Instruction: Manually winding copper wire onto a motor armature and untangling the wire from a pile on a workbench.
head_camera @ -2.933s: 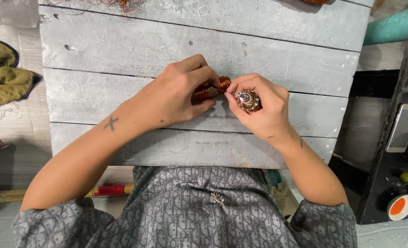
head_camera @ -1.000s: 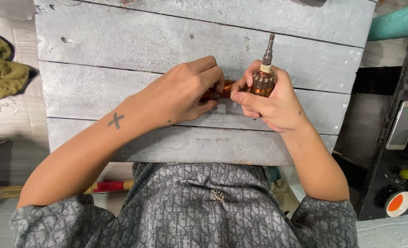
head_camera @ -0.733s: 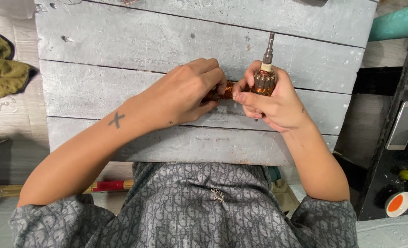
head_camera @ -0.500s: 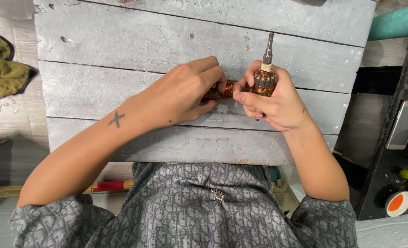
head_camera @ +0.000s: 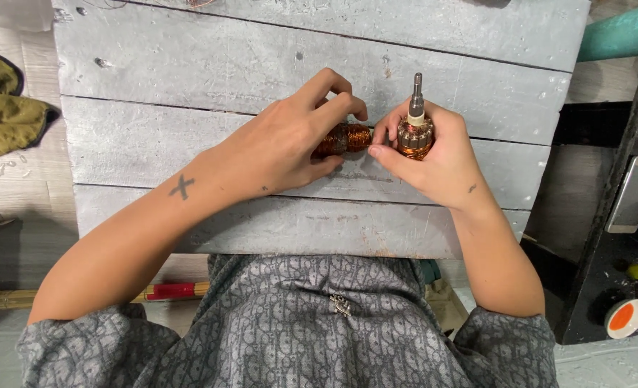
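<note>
Both hands grip copper-wound motor armatures (head_camera: pixel 414 133) (shaft upright) over grey planks (head_camera: pixel 190 79).

A: Garment entry?
B: Grey patterned top (head_camera: pixel 290 323), short sleeves, small metal clasp (head_camera: pixel 341 305) at its centre front.
A: Marks?
B: Dark cross tattoo (head_camera: pixel 182 187) on the left forearm, above the top's left sleeve; bare hands.
</note>
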